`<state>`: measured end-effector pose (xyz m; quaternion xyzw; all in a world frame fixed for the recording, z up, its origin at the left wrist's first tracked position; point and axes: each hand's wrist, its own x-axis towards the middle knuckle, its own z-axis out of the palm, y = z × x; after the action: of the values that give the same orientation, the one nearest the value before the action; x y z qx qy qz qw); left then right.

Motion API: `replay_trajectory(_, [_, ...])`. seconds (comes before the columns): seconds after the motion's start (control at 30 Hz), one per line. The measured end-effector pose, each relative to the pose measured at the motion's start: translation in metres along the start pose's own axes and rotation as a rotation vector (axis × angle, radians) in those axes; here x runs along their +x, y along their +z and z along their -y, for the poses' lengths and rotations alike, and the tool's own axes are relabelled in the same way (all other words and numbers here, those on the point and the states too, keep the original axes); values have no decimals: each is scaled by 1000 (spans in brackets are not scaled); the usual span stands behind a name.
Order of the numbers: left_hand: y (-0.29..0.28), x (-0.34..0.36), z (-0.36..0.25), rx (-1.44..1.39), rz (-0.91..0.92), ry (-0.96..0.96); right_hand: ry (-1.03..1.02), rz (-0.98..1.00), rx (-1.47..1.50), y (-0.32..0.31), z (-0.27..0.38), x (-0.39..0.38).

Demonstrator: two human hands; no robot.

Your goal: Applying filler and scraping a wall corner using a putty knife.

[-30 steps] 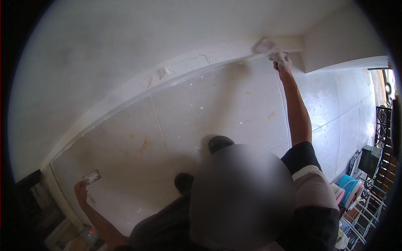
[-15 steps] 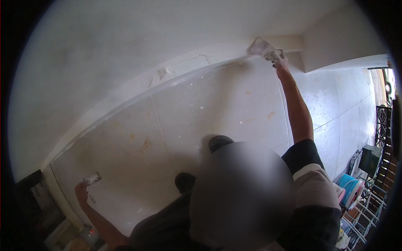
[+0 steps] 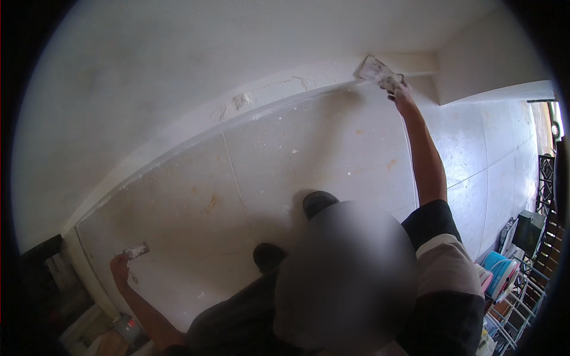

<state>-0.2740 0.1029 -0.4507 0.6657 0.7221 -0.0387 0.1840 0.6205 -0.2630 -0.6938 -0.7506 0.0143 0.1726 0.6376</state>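
My right hand (image 3: 402,95) reaches far out and is closed round the handle of a plastering trowel (image 3: 374,69). White smears cover its flat blade, which lies on or close to the foot of the white wall (image 3: 178,65); whether it touches I cannot tell. Left of the trowel, rough patches of plaster (image 3: 242,102) stand out along the wall's lower band. Low at the left, my left hand (image 3: 120,268) grips a small putty knife (image 3: 136,251), its blade coated with white paste and held above the floor.
The grey floor (image 3: 261,172) has joint lines, white specks and rusty stains. My dark shoes (image 3: 320,203) stand on it. A wall block (image 3: 493,65) juts out at the far right. At the lower right are a blue bucket (image 3: 499,274), a dark green box (image 3: 528,231) and a metal rack (image 3: 513,314).
The whole view has shifted slightly right and down in the picture. The trowel, blurred by motion before, now shows sharply near the same stretch of wall. Both hands keep their tools.
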Motion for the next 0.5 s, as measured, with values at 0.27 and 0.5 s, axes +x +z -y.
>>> replay_trajectory(0.27, [2, 5, -4, 2, 5, 20, 24, 101, 206, -24, -2, 12])
replay_trajectory(0.5, [0, 10, 4, 3, -3, 19, 99, 271, 131, -19, 23, -4])
